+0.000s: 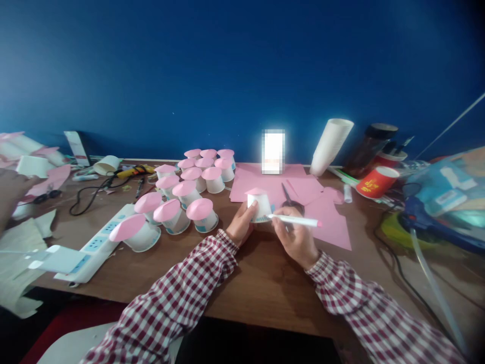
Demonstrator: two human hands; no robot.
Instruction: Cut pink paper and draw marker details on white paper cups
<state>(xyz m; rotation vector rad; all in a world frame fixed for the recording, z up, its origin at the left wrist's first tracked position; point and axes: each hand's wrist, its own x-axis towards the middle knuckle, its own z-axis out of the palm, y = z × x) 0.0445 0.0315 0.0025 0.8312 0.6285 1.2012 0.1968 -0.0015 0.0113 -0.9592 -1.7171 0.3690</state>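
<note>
My left hand (240, 222) is closed around a small upturned white paper cup (258, 206) with a pink paper top, holding it on the brown table. My right hand (295, 237) grips a white marker (295, 220) with a pink end, its tip touching the cup's lower side. Both sleeves are red-and-white checked. Black scissors (290, 199) lie on pink paper sheets (329, 222) just behind my right hand.
Several pink-topped cups (189, 194) stand to the left, beside a white power strip (94, 245). A stack of white cups (330, 146), a red cup (375, 181) and a blue glue gun (428, 222) lie right. Another person's hand (11, 189) shows at far left.
</note>
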